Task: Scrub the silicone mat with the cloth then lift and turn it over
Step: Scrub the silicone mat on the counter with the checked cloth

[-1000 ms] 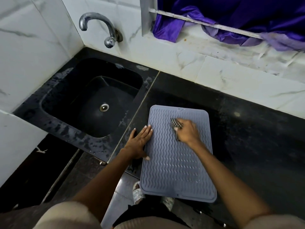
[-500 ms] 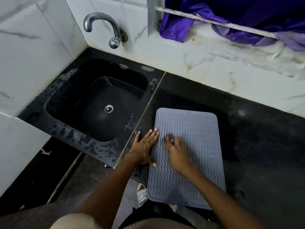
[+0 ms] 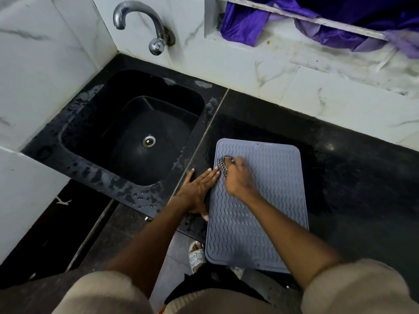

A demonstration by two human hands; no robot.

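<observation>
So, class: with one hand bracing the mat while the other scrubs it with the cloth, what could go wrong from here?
1. The silicone mat overhangs the counter front edge; a hard stroke might drag it off.
2. The left hand only presses flat at the mat's edge, so it could slip on the wet-looking counter.
3. The small cloth in the right hand may miss areas.

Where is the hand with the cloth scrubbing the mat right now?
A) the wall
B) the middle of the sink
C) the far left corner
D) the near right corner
C: the right hand pinches the cloth on the mat near its far left corner, beside the left hand lying flat at the mat's left edge.
</observation>
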